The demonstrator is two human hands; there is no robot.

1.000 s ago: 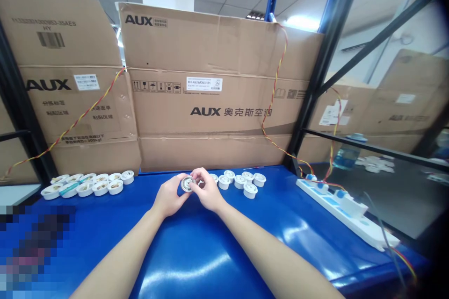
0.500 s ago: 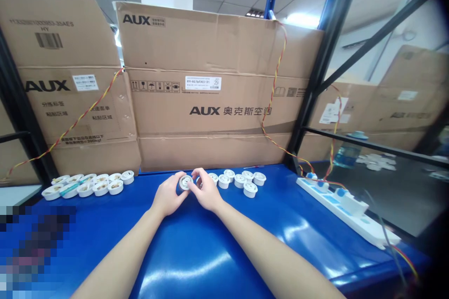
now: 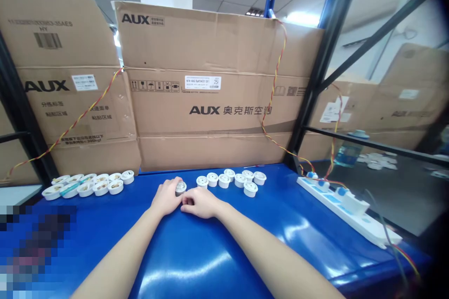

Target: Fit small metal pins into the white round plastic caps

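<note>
My left hand (image 3: 166,197) has its fingers wrapped round the side of a small round white plastic piece (image 3: 180,188) with a ridged top, low over the blue tabletop. Close by on the right, my right hand (image 3: 202,202) is curled, thumb and fingertips together near that piece. Whatever its fingers may hold is hidden. Beyond the right hand stand several similar round white pieces (image 3: 224,180), tops up. At the left sit two rows of round white cup-like pieces (image 3: 101,188), several showing brownish parts inside, and a teal strip lies across some of them.
A white power strip (image 3: 351,215) with plugs runs along the right side of the blue table (image 3: 196,252). Upright cardboard panels (image 3: 217,126) line the back. Red-and-yellow twisted wires (image 3: 277,74) hang over them. Dark metal rack posts (image 3: 312,74) flank the table.
My right hand has come down and nearer to me, its fingers now curled. The left hand has tipped and lowered the round piece slightly leftward. A white piece behind the right hand is now uncovered.
</note>
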